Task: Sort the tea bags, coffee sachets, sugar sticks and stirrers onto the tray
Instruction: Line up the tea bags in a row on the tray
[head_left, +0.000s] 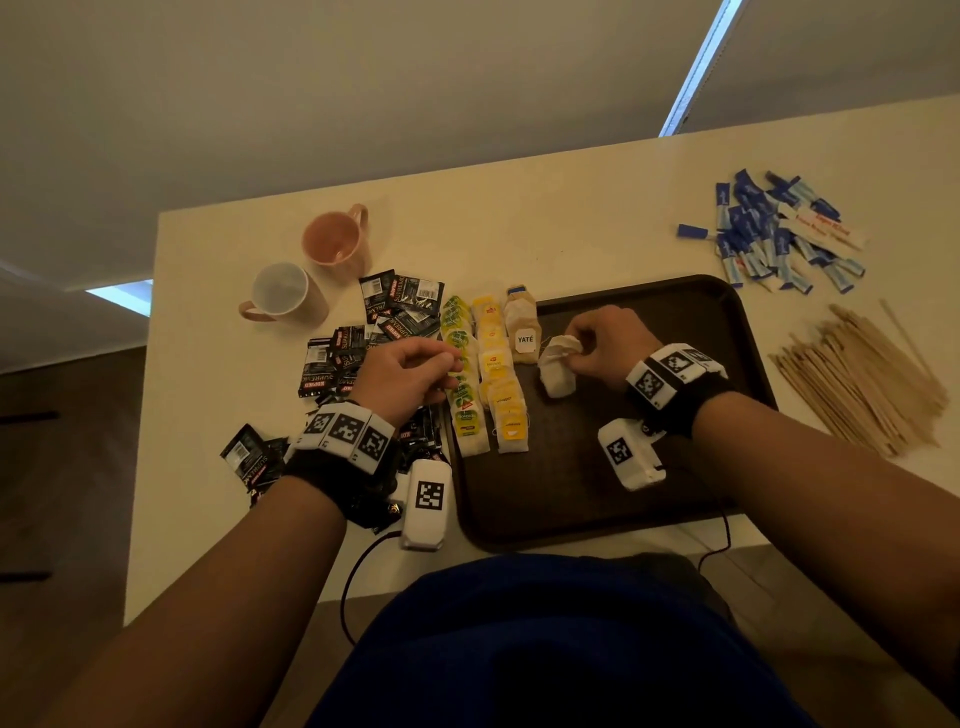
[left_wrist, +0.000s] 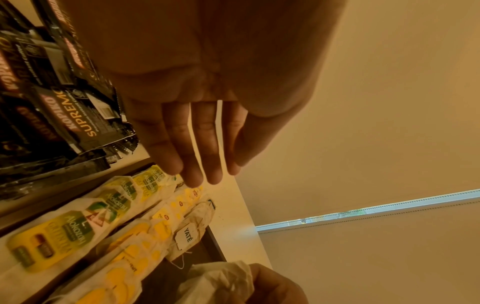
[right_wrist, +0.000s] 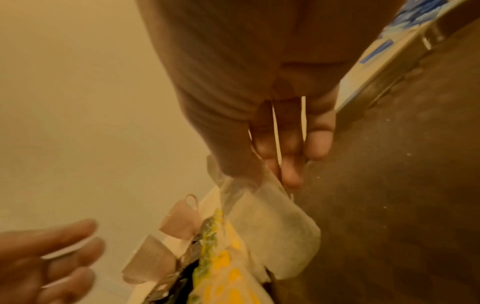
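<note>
Two hands (head_left: 410, 374), one tray (head_left: 717, 312), two mugs (head_left: 335, 241).

black wrist straps (head_left: 680, 400) w/ white b&w marker blocks (head_left: 345, 428), white cam boxes (head_left: 426, 501), black cables (head_left: 353, 577), blue top (head_left: 545, 649).

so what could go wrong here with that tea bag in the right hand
The right hand pinches a white tea bag by its top over the tray. The bag hangs loose, so it might swing and land askew instead of lining up after the YATÉ row. Its string trails near that row and could snag and drag bags. The left hand hovers over the green row and may nudge it.
</note>
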